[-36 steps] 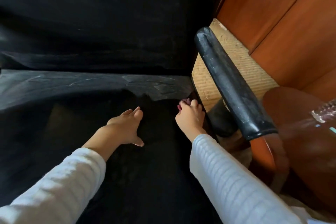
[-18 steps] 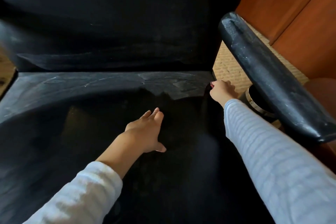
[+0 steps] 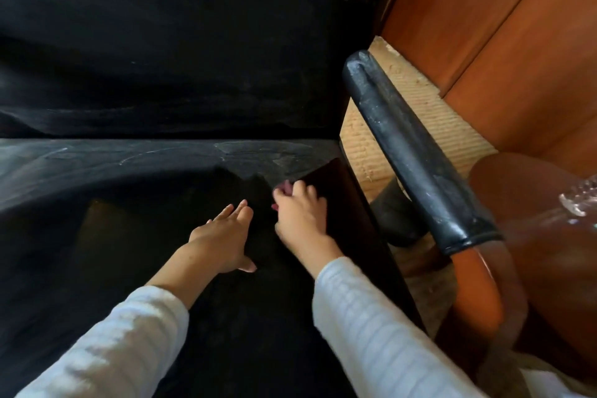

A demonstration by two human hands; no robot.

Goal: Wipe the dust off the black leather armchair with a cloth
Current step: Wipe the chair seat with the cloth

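The black leather armchair fills the view: its seat [image 3: 129,236] below, its backrest [image 3: 177,42] above. A grey dusty band [image 3: 145,155] runs along the back of the seat. My right hand [image 3: 298,213] grips a small dark red cloth [image 3: 285,187] and presses it on the seat near its right back corner. Most of the cloth is hidden under the fingers. My left hand [image 3: 226,236] rests flat on the seat just to the left, fingers straight. The padded black armrest [image 3: 416,152], scuffed with dust, runs along the right.
Orange-brown wooden panels [image 3: 500,26] stand behind the armrest at the right. A woven beige surface [image 3: 436,113] shows between the seat and the panels. A rounded wooden piece [image 3: 533,210] and a clear glass object [image 3: 581,200] sit at the far right.
My right hand with the cloth has pulled back from the seat's right back edge toward the middle, nearer my left hand. The left hand stays flat on the seat.
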